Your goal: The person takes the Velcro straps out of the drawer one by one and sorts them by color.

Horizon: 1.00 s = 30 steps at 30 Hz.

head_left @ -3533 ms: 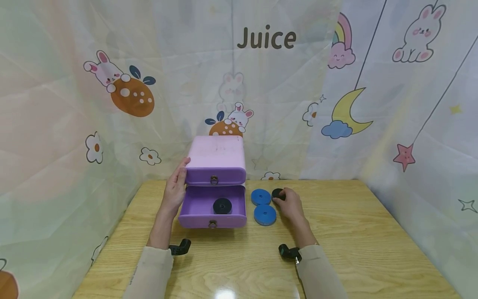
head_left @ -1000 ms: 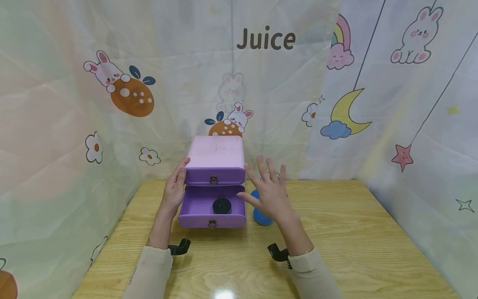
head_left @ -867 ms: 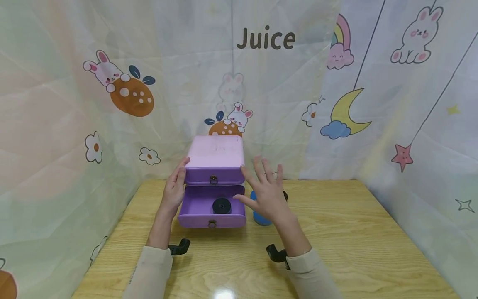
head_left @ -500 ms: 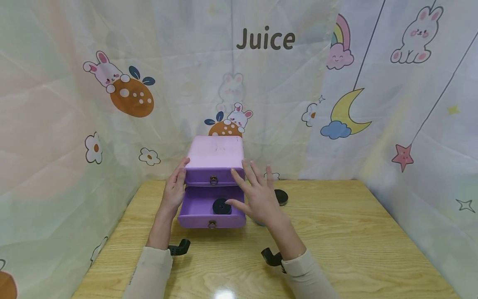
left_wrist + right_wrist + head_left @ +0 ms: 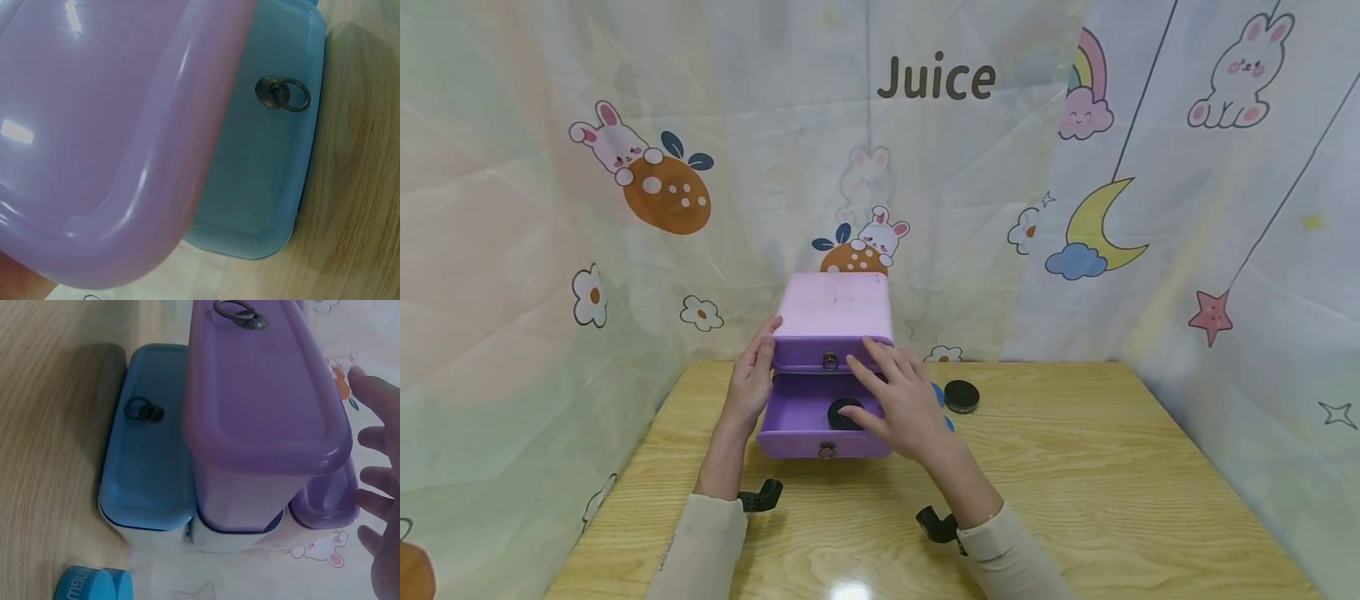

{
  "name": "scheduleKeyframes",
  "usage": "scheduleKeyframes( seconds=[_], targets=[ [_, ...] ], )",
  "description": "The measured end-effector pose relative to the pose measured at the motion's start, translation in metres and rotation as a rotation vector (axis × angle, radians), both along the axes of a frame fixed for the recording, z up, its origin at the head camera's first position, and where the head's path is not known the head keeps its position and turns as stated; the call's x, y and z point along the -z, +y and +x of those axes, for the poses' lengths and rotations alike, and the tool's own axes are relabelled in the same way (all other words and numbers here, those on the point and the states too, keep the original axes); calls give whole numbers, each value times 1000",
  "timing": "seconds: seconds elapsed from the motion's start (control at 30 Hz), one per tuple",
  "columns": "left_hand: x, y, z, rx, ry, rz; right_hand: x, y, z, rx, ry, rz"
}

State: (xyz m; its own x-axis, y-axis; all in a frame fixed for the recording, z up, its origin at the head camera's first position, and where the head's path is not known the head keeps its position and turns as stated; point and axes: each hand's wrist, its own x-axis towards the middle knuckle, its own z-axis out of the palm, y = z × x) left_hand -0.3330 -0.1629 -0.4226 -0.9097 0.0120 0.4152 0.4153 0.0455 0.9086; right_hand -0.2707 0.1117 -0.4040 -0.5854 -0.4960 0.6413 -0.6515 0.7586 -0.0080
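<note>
In the head view my left hand (image 5: 752,379) rests against the left side of the pink drawer cabinet (image 5: 835,304), fingers along the wall. My right hand (image 5: 906,400) hovers at the front right, fingers spread and slightly bent, holding nothing. The right wrist view shows its fingers apart from the purple drawers. The middle purple drawer (image 5: 793,404) is pulled out; a flat black roll (image 5: 837,417) lies in it, partly behind my right thumb. The top purple drawer (image 5: 805,356) is pushed in. Below, a blue drawer (image 5: 250,181) with a ring pull is also closed.
On the wooden table (image 5: 1112,475), right of the cabinet, sits another black roll (image 5: 962,397). Two blue rolls, one a lettered blue roll (image 5: 84,586), stand beside it, mostly hidden behind my right hand in the head view. A printed curtain (image 5: 962,225) hangs behind and at the sides.
My right hand let go of the black roll on the table, rose with fingers spread, then moved left to the open drawer's front. My left hand and the cabinet stayed put.
</note>
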Motion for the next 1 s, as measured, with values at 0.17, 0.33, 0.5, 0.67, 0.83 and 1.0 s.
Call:
scheduleKeyframes(
  seconds=[0.17, 0.33, 0.5, 0.67, 0.83, 1.0],
  targets=[
    [0, 0, 0, 2, -2, 3, 1, -4, 1, -51, -81, -28],
    [-1, 0, 0, -6, -1, -5, 4, -6, -1, -135, -278, -106],
    [0, 0, -1, -7, 2, -7, 9, -7, -5, -180, -439, -177],
    [0, 0, -2, -10, 12, -5, 12, -7, -8, -207, -488, -229],
    [0, 1, -3, -3, 17, 8, 13, -8, -10, -202, -495, -218],
    [0, 1, -2, 1, 15, 13, 8, -10, -12, -169, -548, -118]
  ],
)
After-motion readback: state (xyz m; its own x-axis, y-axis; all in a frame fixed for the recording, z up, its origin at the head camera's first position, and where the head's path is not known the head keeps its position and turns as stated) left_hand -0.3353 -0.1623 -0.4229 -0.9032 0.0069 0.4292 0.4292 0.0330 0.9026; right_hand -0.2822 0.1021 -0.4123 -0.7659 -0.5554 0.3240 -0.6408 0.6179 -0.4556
